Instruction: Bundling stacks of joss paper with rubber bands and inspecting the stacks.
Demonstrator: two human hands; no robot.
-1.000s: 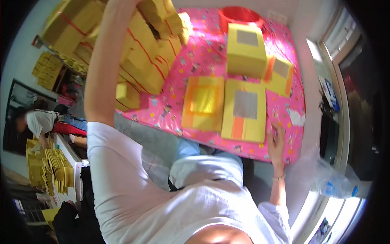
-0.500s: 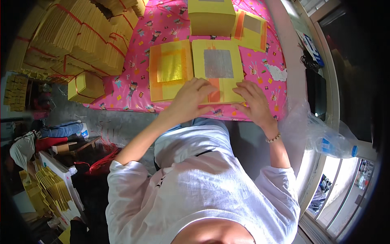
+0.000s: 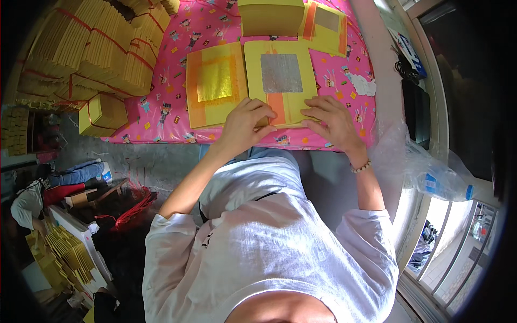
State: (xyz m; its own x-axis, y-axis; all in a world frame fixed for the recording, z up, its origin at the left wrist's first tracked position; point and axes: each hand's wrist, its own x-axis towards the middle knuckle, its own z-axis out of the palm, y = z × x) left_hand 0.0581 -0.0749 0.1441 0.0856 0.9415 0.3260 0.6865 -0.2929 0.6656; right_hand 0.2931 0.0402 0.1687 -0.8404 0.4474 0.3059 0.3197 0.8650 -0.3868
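Observation:
A yellow stack of joss paper [image 3: 293, 64] with a silver foil square and an orange band lies before me near the table's front edge. My left hand [image 3: 247, 119] is at its near left corner, fingers bent over the top and thumb close to the front edge. At the near right corner is my right hand [image 3: 334, 121], its fingers apart and their tips on the paper, the thumb by the edge. Just left, a second joss paper stack [image 3: 196, 91] bears a gold foil square. How many sheets my fingers touch is hidden.
Tall bundles of yellow paper tied with red string [image 3: 102, 48] stand at the far left, with a small tied block [image 3: 102, 116]. Beyond my hands are a thick yellow block [image 3: 272, 21] and another sheet [image 3: 326, 27]. A plastic bottle [image 3: 444, 185] lies right. Another person works lower left.
The whole view has shifted slightly. My left thumb has drawn closer to its fingers at the paper's front edge. My right fingertips have moved further onto the near right corner.

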